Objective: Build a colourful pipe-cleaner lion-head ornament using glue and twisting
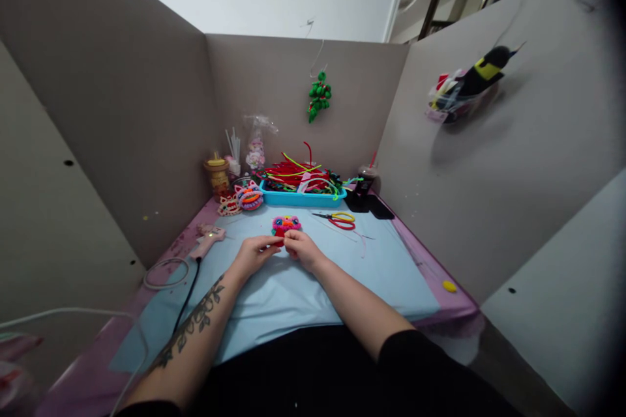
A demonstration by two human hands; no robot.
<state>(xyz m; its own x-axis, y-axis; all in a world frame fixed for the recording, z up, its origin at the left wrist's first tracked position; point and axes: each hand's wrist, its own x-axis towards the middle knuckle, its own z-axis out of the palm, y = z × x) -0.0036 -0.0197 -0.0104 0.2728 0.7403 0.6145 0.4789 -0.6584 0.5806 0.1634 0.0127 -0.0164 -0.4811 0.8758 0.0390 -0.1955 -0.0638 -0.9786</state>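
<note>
Between my hands, over the blue table cover, is a small pipe-cleaner figure [286,222] with a pink head, blue eyes, an orange middle and a red lower part. My left hand [255,255] grips its red lower part from the left, thumb and fingers closed. From the other side my right hand [300,249] pinches at the same red part, fingertips almost meeting those of the left. My fingers hide some of the figure's lower half. Scissors [341,221] with yellow and red handles lie behind and to the right of it.
A blue tray [303,199] heaped with pipe cleaners stands at the back. Left of it are finished pipe-cleaner heads [250,196] and a lidded cup [218,177]. A pink glue gun [208,244] with its cord lies at left. A dark drink cup [365,181] stands back right. Panels enclose three sides.
</note>
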